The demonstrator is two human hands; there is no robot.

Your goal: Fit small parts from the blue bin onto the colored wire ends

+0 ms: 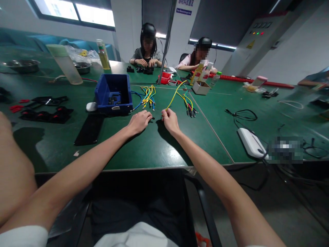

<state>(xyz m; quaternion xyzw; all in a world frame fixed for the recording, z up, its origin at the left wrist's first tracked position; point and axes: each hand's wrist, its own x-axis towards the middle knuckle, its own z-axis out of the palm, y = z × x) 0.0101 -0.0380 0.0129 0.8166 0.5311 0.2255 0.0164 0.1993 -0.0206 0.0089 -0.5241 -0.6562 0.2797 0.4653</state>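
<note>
Reaching across a glossy green surface [146, 154] split by a pale seam [210, 127]. Pinching a yellow wire [177, 92] in the right hand [169, 120], with fingers narrowed on its near end, between two bundles of lugged wires [189, 103]. Resting the left hand [140, 121] nearby, with fingers curled beside a small black piece [153, 118]; cannot tell whether gripping it. Flanked at left by a blue parts bin [101, 99]. Facing two seated co-workers [148, 53], a white pillar [185, 31], a bright window [77, 13] and an electrical cabinet [257, 44] with lit lamps.
</note>
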